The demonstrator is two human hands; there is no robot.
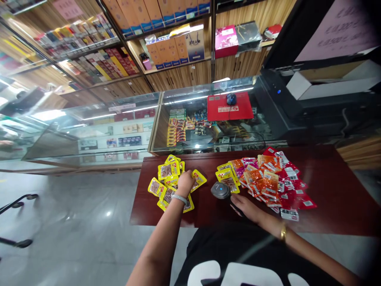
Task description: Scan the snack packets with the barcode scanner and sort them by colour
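My left hand is closed on the edge of a yellow snack packet, over a loose pile of similar yellow packets at the table's left. My right hand grips the dark handle of a barcode scanner, whose grey rounded head points left and shows a small blue light. Just behind the scanner head lie several more yellow packets. They border a heap of orange packets and red packets on the right. My fingertips on both hands are partly hidden.
The packets lie on a dark red wooden table. Behind it stands a glass display counter bearing a red mat and a computer mouse. A black machine with an open white box rises at the right. Stocked shelves line the wall.
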